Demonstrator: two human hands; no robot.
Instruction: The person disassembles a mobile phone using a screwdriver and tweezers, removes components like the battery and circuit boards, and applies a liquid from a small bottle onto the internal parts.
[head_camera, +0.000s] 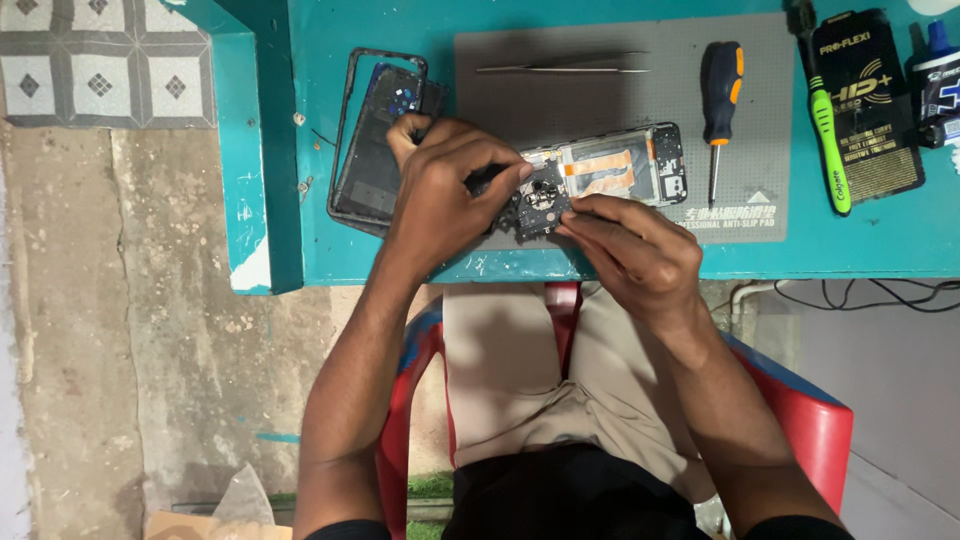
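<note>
Now both hands (440, 190) (625, 245) pinch the opened phone (600, 180), circuitry and orange ribbon exposed.

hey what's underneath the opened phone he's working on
The opened phone lies on a grey anti-slip mat over the teal table. Both hands, left hand and right hand, cover its near end.

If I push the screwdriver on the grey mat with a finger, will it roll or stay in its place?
The screwdriver would probably roll sideways: its handle looks rounded and it lies flat. The grey mat may slow it, since such mats usually grip. The thin shaft looks stiff, and the thick handle likely carries most of the weight, so a push near the tip may swing it instead.
</note>
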